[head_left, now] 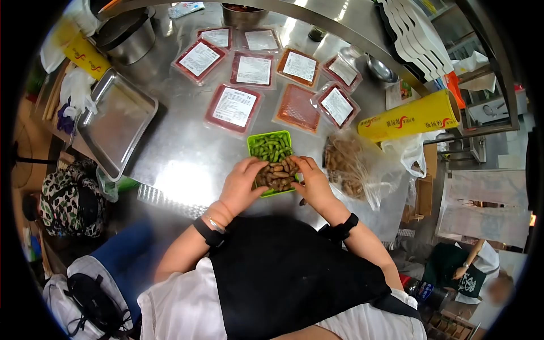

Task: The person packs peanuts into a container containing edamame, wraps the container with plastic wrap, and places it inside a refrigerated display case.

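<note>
A bright green tray (251, 148) sits on the steel table near its front edge. Green edamame pods (271, 147) fill its far part, and brown peanuts in their shells (276, 177) lie in the near part. My left hand (243, 182) curves round the left side of the peanuts, fingertips at the pile. On the right side, my right hand (315, 184) rests its bent fingers against the peanuts and the tray's edge. Both hands have their fingers apart, with the peanuts between the two hands. A clear plastic bag of peanuts (345, 164) lies just right of my right hand.
Several sealed packs (233, 107) of red and orange food lie beyond the tray. An empty metal tray (116, 122) stands left, a yellow film roll (405, 118) right. Metal pots (126, 35) are at the back. Another person (462, 272) is far right.
</note>
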The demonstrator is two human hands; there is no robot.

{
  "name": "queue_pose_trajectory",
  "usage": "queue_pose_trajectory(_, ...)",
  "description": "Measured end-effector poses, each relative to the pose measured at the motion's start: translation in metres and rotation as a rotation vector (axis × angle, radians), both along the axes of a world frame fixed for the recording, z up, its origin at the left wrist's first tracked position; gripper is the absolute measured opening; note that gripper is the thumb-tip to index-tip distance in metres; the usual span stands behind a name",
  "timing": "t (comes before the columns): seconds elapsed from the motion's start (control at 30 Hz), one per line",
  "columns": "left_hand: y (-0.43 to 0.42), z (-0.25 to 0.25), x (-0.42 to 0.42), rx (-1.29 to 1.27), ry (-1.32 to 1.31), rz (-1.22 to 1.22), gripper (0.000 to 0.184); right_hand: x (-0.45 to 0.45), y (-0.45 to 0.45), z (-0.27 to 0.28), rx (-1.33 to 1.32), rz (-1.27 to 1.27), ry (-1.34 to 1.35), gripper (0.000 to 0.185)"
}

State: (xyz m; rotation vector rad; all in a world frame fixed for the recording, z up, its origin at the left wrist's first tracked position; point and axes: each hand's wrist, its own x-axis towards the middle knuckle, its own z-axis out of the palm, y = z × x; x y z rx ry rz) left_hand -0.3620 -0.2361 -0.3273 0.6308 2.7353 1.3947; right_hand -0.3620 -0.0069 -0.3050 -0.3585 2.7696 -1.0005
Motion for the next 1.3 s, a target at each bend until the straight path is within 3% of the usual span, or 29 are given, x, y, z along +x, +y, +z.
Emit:
queue_pose_trajectory(0.13,0.014,0.002,-0.01,0.044,0.087,-0.11,0.033,0.004,0.003,-0.017,-0.126,0.005,-0.014,0.038)
queue_pose_trajectory(0.27,0.005,-0.011,-0.008,-0.104,0.113,-0.099,0.018,0.006,0.001,-0.015,-0.122,-0.003,0.041,0.029)
queue_pose_trajectory(0.4,-0.008,-0.004,-0.001,-0.019,-0.101,-0.061,0.024,0.006,0.009,-0.018,-0.236,-0.081,-0.014,0.028)
queue_pose_trajectory(0.53,0.01,0.012,0.001,-0.056,0.076,-0.133,0.033,0.005,0.009,-0.025,-0.247,0.012,0.048,0.025)
queue_pose_trajectory(0.63,0.012,0.009,-0.004,-0.103,0.124,-0.2,0.037,0.006,0.016,-0.001,-0.228,-0.072,0.054,0.023)
queue_pose_trajectory(0.77,-0.003,0.005,0.002,-0.085,0.075,-0.12,0.037,0.036,0.054,-0.003,0.098,0.184,-0.006,0.023)
queue_pose_trajectory(0.83,-0.011,0.007,0.005,-0.062,0.002,-0.043,0.037,0.053,0.064,-0.024,0.102,0.19,0.034,0.018)
queue_pose_trajectory(0.93,-0.022,-0.001,0.007,-0.034,-0.148,0.038,0.036,0.061,0.066,-0.04,0.09,0.137,0.015,0.018)
queue_pose_trajectory(1.17,-0.02,-0.006,0.004,0.057,-0.157,0.05,0.034,0.022,0.007,0.022,-0.151,0.156,0.207,0.023)
queue_pose_trajectory(1.3,-0.012,0.001,-0.002,0.06,-0.124,-0.023,0.039,0.008,-0.003,0.001,-0.082,0.095,0.223,0.024)
